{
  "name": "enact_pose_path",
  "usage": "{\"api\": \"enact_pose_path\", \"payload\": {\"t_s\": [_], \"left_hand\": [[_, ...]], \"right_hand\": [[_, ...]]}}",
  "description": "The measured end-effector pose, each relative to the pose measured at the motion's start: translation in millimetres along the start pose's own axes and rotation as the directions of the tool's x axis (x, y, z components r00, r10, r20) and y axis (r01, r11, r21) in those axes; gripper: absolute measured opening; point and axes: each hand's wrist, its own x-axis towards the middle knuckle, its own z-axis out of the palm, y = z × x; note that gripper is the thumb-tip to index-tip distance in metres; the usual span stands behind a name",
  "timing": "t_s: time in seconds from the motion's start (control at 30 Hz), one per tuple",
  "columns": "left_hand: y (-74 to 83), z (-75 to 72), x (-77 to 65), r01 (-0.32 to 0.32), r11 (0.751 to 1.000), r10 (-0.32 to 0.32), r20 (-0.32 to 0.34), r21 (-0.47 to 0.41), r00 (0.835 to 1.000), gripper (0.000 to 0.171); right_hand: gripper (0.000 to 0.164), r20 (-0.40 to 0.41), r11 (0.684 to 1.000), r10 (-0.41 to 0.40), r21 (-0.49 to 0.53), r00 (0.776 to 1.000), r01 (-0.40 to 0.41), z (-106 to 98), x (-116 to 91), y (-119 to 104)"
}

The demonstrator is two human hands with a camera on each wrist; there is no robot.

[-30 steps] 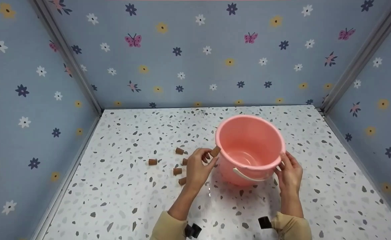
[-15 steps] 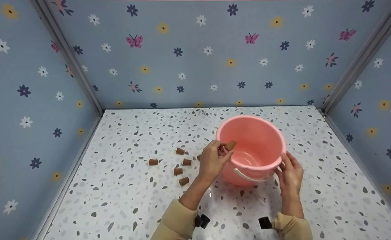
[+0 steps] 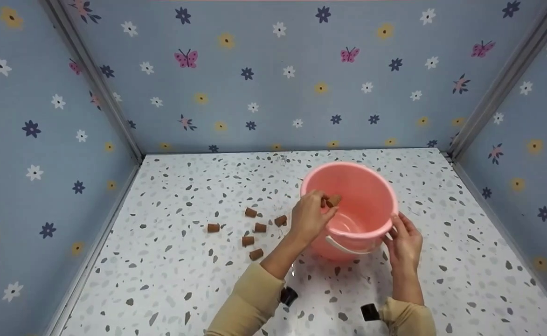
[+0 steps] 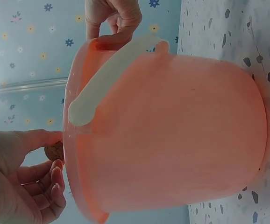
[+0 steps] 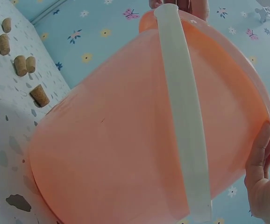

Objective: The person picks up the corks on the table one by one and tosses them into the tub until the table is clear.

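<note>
My left hand (image 3: 309, 217) pinches a brown cork (image 3: 333, 201) between thumb and fingers, over the near-left rim of a pink bucket (image 3: 348, 235). In the left wrist view the cork (image 4: 54, 151) shows at the bucket's rim, partly hidden by the thumb. My right hand (image 3: 405, 240) grips the right side of that rim, thumb on top and fingers below. The bucket stands upright on the speckled table, its white handle (image 3: 348, 247) hanging down the near side. What shows of the bucket's inside is bare pink plastic.
Several loose corks (image 3: 260, 227) lie scattered on the speckled table (image 3: 170, 280), left of the bucket. Blue flowered panels (image 3: 273, 74) wall off the back and both sides. A black strap piece (image 3: 370, 311) sits at the right sleeve.
My left hand has carried the cork rightward, from outside the bucket's left rim to over its opening. A cork that the hand hid now shows. The right hand and bucket stay put.
</note>
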Motion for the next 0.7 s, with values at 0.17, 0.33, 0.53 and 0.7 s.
{"api": "enact_pose_path", "payload": {"t_s": [0.17,0.33,0.53,0.7], "left_hand": [[2.9,4.9,5.2,0.011,0.999,-0.011,0.021,0.035,1.000,0.025],[4.7,9.8,8.1,0.044,0.999,-0.046,0.047,0.029,0.998,0.032],[5.1,9.1,8.9,0.047,0.996,-0.048,0.019,0.071,0.999,0.044],[2.4,6.2,7.9,0.046,0.998,-0.045,-0.011,0.048,0.999,0.041]], "right_hand": [[0.054,0.000,1.000,-0.003,0.000,1.000,0.003,0.0,0.9,-0.1],[0.054,-0.001,1.000,0.009,0.024,1.000,-0.009,1.0,-0.9,-1.8],[0.054,0.013,0.999,0.047,0.018,0.999,-0.047,0.4,-0.9,-6.1],[0.051,0.034,0.996,0.087,0.028,0.996,-0.088,11.3,-17.5,-22.7]]}}
